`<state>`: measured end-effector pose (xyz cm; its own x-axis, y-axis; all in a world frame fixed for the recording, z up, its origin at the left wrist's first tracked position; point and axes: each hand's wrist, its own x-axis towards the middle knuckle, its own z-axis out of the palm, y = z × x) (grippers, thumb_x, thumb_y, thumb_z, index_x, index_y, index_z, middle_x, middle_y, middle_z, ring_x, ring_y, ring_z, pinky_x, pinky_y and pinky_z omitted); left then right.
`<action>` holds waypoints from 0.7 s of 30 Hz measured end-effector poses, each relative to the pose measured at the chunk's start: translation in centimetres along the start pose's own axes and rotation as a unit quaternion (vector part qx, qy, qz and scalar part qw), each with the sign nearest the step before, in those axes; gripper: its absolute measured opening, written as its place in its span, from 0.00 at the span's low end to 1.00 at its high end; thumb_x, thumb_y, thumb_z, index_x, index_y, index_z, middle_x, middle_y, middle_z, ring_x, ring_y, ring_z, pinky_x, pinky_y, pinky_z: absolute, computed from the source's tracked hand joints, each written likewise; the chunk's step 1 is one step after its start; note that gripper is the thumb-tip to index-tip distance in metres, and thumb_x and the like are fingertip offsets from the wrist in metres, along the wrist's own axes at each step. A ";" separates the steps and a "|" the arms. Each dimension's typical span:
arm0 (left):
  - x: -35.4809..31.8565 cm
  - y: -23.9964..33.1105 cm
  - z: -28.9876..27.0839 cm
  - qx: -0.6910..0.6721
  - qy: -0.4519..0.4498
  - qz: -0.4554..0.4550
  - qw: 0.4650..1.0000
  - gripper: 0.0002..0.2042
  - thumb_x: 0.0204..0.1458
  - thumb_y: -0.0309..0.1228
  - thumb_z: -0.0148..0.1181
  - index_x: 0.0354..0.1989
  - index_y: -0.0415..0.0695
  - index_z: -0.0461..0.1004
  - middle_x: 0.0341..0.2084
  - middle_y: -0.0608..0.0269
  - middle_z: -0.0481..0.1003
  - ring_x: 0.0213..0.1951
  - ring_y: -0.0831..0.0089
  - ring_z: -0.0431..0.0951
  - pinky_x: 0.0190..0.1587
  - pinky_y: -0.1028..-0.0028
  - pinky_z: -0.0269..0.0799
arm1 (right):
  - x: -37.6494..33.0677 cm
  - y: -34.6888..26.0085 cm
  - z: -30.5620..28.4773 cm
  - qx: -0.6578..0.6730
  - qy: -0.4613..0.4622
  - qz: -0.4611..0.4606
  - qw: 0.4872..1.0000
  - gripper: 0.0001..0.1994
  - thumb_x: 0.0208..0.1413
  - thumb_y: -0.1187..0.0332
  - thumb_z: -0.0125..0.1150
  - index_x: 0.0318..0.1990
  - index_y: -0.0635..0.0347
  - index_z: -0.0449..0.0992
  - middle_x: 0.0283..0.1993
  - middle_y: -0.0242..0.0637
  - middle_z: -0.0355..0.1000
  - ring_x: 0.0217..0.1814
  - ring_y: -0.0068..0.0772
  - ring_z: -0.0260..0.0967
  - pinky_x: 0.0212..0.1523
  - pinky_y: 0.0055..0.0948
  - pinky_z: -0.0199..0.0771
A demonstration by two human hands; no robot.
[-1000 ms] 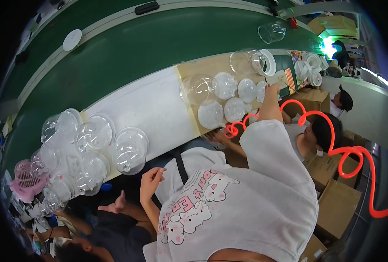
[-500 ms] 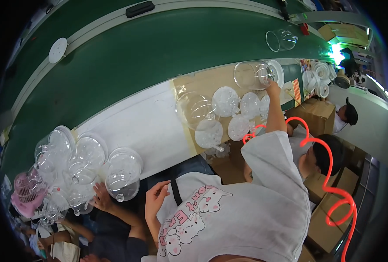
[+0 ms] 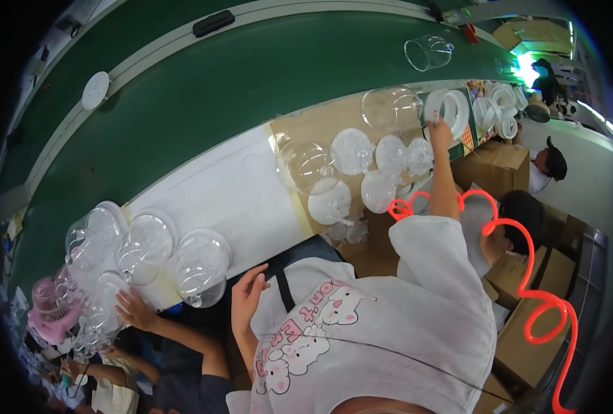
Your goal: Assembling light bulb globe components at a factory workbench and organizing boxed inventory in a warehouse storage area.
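Note:
My right hand (image 3: 440,132) reaches to the far right of the bench, its fingers closed on the lower edge of a white ring (image 3: 430,105). A second white ring (image 3: 456,114) overlaps it on the right. Just left of that hand a large clear glass jar (image 3: 389,109) lies on the brown cardboard sheet (image 3: 286,132). Several round clear pieces, such as this clear dome (image 3: 351,150), lie near it, some with knobs. My left hand (image 3: 249,293) hovers before my chest at the bench's near edge, fingers loosely bent and apart, holding nothing.
A co-worker's hand (image 3: 135,309) touches clear domed pieces at the left, near a pink fan (image 3: 51,310). A red coiled hose (image 3: 520,255) hangs at my right beside cardboard boxes (image 3: 537,331). Another clear jar (image 3: 428,53) stands on the green surface (image 3: 251,76).
My right hand has moved from beside the large jar to the white ring, now seen apart from the second ring. The co-worker's hand has shifted left among the clear pieces.

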<state>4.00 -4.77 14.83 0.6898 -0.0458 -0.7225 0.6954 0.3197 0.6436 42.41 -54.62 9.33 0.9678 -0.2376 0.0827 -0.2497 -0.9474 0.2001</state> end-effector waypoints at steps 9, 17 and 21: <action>1.0 -0.4 -0.1 0.036 -0.010 0.095 0.995 0.13 0.53 0.28 0.51 0.46 0.41 0.69 0.25 0.65 0.70 0.29 0.83 0.70 0.34 0.83 0.66 | -5.6 -4.7 -14.5 0.366 0.144 -0.049 0.918 0.20 0.45 0.57 0.62 0.37 0.69 0.74 0.32 0.44 0.74 0.34 0.38 0.72 0.36 0.30 0.68; 1.0 4.6 3.1 0.141 0.010 0.329 0.934 0.18 0.44 0.28 0.58 0.46 0.44 0.69 0.37 0.57 0.70 0.39 0.66 0.71 0.40 0.73 0.68 | -24.3 -15.6 -22.3 0.642 -0.119 -0.029 0.757 0.16 0.46 0.69 0.62 0.42 0.67 0.71 0.39 0.33 0.71 0.39 0.21 0.68 0.41 0.21 0.66; 0.1 6.5 4.8 0.183 0.008 0.426 0.886 0.24 0.39 0.29 0.63 0.49 0.43 0.67 0.47 0.57 0.66 0.50 0.60 0.65 0.51 0.68 0.60 | -31.0 -19.2 -24.0 0.707 -0.243 -0.025 0.664 0.16 0.44 0.73 0.62 0.43 0.67 0.70 0.40 0.36 0.71 0.40 0.24 0.69 0.43 0.23 0.67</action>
<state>9.52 -7.21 20.14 0.9948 0.0786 0.0641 -0.0564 -0.0971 0.9937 16.47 -23.90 26.33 0.9556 0.0862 -0.2817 -0.2697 -0.1295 -0.9542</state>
